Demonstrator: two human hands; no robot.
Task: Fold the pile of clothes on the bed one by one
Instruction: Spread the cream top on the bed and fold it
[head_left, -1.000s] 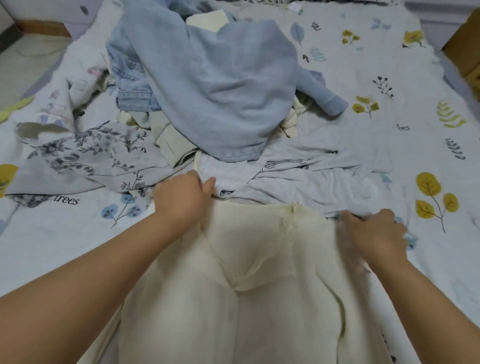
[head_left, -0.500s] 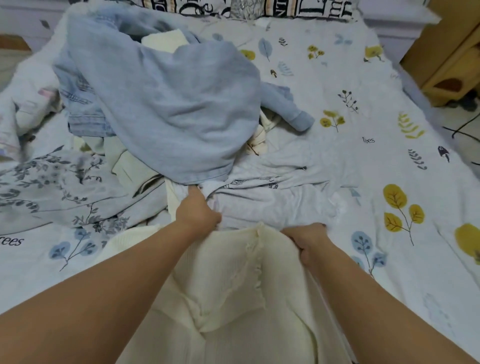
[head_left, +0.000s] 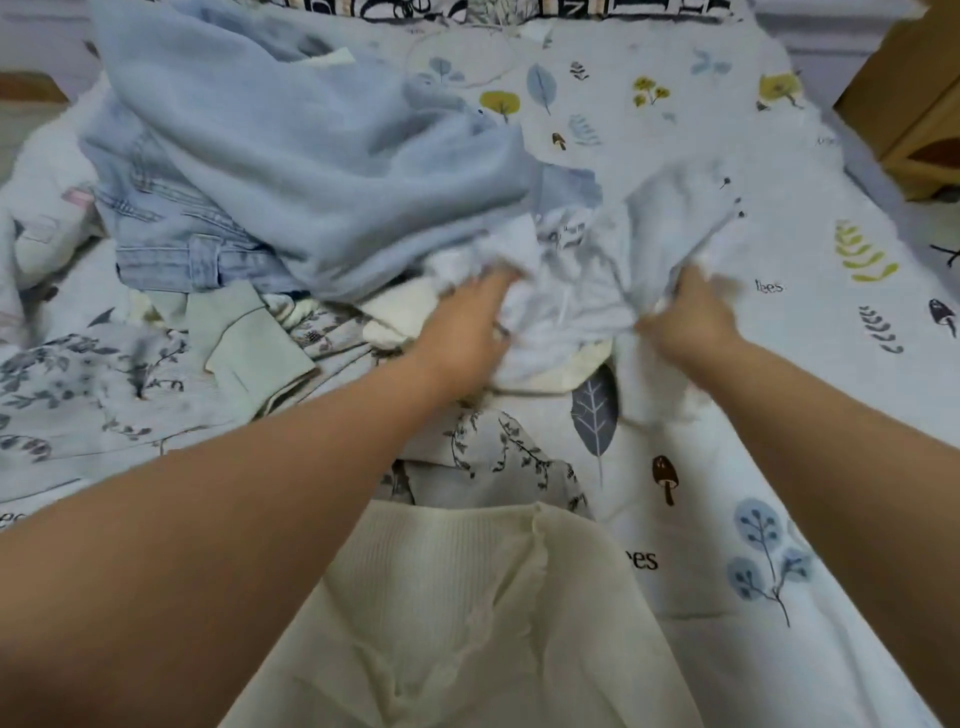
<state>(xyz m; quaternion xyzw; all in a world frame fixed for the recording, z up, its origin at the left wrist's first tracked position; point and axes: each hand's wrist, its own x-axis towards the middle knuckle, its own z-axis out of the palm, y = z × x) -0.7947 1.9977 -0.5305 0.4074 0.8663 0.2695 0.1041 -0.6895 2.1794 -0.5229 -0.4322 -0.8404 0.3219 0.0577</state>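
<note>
From the head camera, both hands reach into the pile of clothes (head_left: 311, 171) at twelve o'clock on the bed (head_left: 727, 467): the left hand (head_left: 467, 322) and the right hand (head_left: 691, 312) each grasp a pale blue garment (head_left: 566, 291) (blurred). A cream sweater (head_left: 467, 613) lies flat at six o'clock, between the forearms, apart from both hands.

Both hands' fingertips (head_left: 498, 283) motion-blurred
</note>
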